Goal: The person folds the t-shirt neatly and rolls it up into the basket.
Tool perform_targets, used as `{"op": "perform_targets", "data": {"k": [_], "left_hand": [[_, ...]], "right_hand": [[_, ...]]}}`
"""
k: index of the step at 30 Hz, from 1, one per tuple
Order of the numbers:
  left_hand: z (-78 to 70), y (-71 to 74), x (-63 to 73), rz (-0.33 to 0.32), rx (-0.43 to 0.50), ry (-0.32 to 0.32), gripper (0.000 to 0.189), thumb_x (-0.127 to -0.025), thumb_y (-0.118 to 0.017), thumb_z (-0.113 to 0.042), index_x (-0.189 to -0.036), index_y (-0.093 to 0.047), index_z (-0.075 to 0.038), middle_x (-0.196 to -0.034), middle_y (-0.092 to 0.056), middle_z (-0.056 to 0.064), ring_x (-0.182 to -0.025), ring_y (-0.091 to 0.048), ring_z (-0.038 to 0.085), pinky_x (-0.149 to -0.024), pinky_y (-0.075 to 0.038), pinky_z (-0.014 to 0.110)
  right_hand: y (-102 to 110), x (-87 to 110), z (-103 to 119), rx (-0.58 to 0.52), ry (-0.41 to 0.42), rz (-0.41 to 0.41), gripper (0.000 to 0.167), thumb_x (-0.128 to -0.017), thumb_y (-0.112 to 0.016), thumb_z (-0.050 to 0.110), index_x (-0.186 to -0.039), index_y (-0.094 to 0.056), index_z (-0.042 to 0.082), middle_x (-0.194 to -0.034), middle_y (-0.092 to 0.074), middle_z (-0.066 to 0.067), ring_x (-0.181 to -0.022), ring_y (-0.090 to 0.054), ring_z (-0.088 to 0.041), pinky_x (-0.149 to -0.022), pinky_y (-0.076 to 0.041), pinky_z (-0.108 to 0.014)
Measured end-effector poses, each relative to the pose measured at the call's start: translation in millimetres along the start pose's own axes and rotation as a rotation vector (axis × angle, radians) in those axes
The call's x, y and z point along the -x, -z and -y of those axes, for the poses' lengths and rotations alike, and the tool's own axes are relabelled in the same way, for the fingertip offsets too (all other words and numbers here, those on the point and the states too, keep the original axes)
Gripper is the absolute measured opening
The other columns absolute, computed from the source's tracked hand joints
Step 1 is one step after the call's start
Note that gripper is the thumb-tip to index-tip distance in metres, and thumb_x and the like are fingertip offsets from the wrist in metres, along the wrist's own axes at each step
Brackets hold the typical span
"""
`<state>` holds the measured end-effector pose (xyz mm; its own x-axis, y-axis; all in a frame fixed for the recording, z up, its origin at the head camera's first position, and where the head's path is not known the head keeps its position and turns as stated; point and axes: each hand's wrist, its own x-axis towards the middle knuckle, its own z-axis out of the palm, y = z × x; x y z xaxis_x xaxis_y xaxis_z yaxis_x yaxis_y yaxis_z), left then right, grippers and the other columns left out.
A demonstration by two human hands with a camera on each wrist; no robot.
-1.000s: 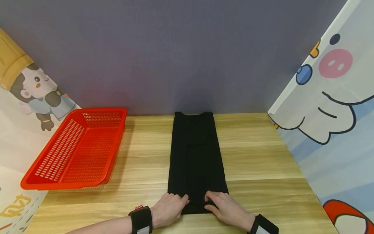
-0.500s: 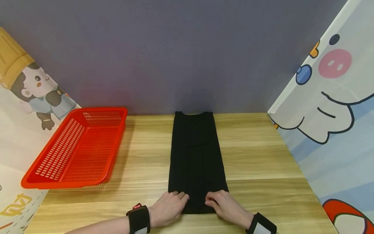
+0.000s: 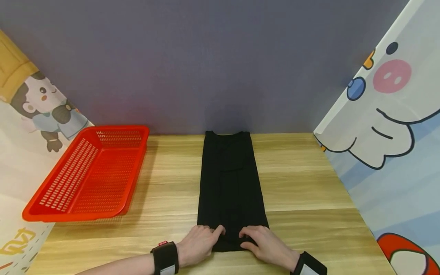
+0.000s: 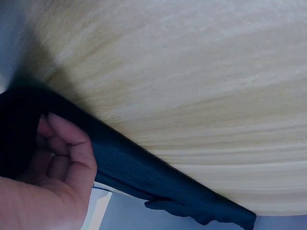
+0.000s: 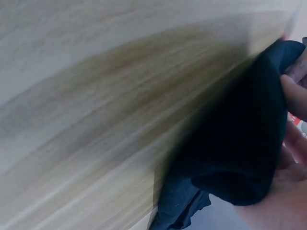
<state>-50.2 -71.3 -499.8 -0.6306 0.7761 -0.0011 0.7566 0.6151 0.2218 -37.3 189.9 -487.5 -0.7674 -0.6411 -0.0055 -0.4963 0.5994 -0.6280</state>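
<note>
Head view: a plain grey upright panel (image 3: pixel 220 65) spans the top of the frame above a light wood-grain tabletop (image 3: pixel 309 183). At left stands a red perforated plastic basket (image 3: pixel 72 217). A long, flat black cloth (image 3: pixel 230 183) runs from centre to lower centre. At its near end, the left hand (image 3: pixel 198 244) grips the left part with curled fingers, while the right hand (image 3: pixel 266 244) pinches the right part. Black wristbands (image 3: pixel 165 256) circle both wrists.
</note>
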Motion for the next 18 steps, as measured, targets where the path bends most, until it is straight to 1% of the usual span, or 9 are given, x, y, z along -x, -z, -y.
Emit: {"op": "perform_targets", "data": {"k": [3, 5, 7, 10, 12, 13, 15, 16, 18], "left_hand": [[0.4, 0.3, -0.4, -0.006, 0.011, -0.006, 0.035, -0.084, -0.065, -0.003, -0.114, -0.056, -0.019, -0.056, -0.043, -0.013, -0.051, -0.037, 0.000, -0.048, -0.027, 0.017], [0.7, 1.2, -0.8, 0.000, 0.023, -0.005, 0.034, -0.084, -0.064, -0.003, -0.112, -0.056, -0.018, -0.057, -0.042, -0.014, -0.050, -0.036, 0.000, -0.048, -0.027, 0.017], [0.8, 2.1, -1.0, 0.009, 0.034, -0.005, 0.030, -0.085, -0.063, -0.003, -0.110, -0.057, -0.019, -0.059, -0.048, -0.013, -0.051, -0.038, 0.000, -0.048, -0.028, 0.017], [0.6, 2.8, -0.1, -0.002, 0.010, -0.025, 0.016, -0.092, -0.060, -0.009, -0.105, -0.060, -0.019, -0.070, -0.060, -0.010, -0.057, -0.049, 0.001, -0.050, -0.033, 0.018], [0.5, 2.6, 1.1, -0.033, -0.034, -0.053, 0.006, -0.097, -0.059, -0.018, -0.102, -0.062, -0.020, -0.078, -0.065, -0.009, -0.063, -0.055, 0.002, -0.050, -0.036, 0.018], [0.5, 2.5, 1.8, -0.051, -0.064, -0.070, 0.006, -0.099, -0.058, -0.024, -0.101, -0.063, -0.021, -0.082, -0.066, -0.008, -0.067, -0.058, 0.003, -0.051, -0.037, 0.018], [0.4, 2.6, 3.1, -0.076, -0.120, -0.106, 0.018, -0.101, -0.057, -0.039, -0.100, -0.064, -0.021, -0.086, -0.067, -0.009, -0.070, -0.059, 0.003, -0.051, -0.037, 0.017], [0.4, 2.7, 3.7, -0.084, -0.150, -0.124, 0.024, -0.100, -0.057, -0.045, -0.100, -0.064, -0.022, -0.087, -0.066, -0.010, -0.071, -0.059, 0.003, -0.051, -0.037, 0.016], [0.1, 3.5, 4.7, -0.088, -0.193, -0.155, 0.032, -0.097, -0.058, -0.053, -0.100, -0.064, -0.022, -0.087, -0.065, -0.010, -0.070, -0.058, 0.003, -0.051, -0.036, 0.016]], "right_hand": [[-0.7, -0.9, -2.8, -0.021, 0.000, -0.001, 0.009, -0.098, -0.065, 0.021, -0.099, -0.070, 0.014, -0.094, -0.073, 0.005, -0.080, -0.059, 0.007, -0.068, -0.051, -0.019], [-1.0, -1.6, -3.7, -0.028, -0.004, -0.002, 0.011, -0.099, -0.063, 0.021, -0.097, -0.071, 0.014, -0.092, -0.073, 0.006, -0.079, -0.059, 0.007, -0.067, -0.051, -0.018], [-1.3, -2.0, -4.3, -0.030, -0.008, -0.005, 0.013, -0.100, -0.062, 0.021, -0.095, -0.072, 0.015, -0.090, -0.073, 0.008, -0.078, -0.059, 0.008, -0.067, -0.051, -0.018], [-2.2, -2.2, -4.6, -0.028, -0.011, -0.007, 0.015, -0.100, -0.061, 0.021, -0.093, -0.072, 0.015, -0.087, -0.072, 0.009, -0.076, -0.057, 0.009, -0.066, -0.050, -0.018], [-2.8, -2.2, -4.6, -0.015, -0.011, -0.010, 0.015, -0.101, -0.060, 0.020, -0.092, -0.072, 0.014, -0.086, -0.071, 0.010, -0.075, -0.056, 0.009, -0.066, -0.050, -0.018], [-3.0, -2.2, -4.6, -0.010, -0.016, -0.008, 0.016, -0.101, -0.060, 0.019, -0.092, -0.072, 0.015, -0.086, -0.071, 0.010, -0.075, -0.056, 0.009, -0.066, -0.049, -0.018], [-3.2, -2.6, -4.6, 0.001, -0.028, -0.004, 0.017, -0.101, -0.059, 0.019, -0.092, -0.072, 0.015, -0.085, -0.071, 0.010, -0.074, -0.055, 0.009, -0.065, -0.049, -0.018], [-3.3, -2.9, -4.7, 0.003, -0.036, 0.002, 0.017, -0.101, -0.058, 0.019, -0.091, -0.072, 0.015, -0.084, -0.070, 0.011, -0.073, -0.054, 0.009, -0.065, -0.048, -0.018], [-3.4, -3.7, -4.8, 0.005, -0.051, 0.013, 0.019, -0.102, -0.057, 0.019, -0.090, -0.071, 0.016, -0.081, -0.068, 0.012, -0.071, -0.052, 0.009, -0.064, -0.046, -0.018]]}}
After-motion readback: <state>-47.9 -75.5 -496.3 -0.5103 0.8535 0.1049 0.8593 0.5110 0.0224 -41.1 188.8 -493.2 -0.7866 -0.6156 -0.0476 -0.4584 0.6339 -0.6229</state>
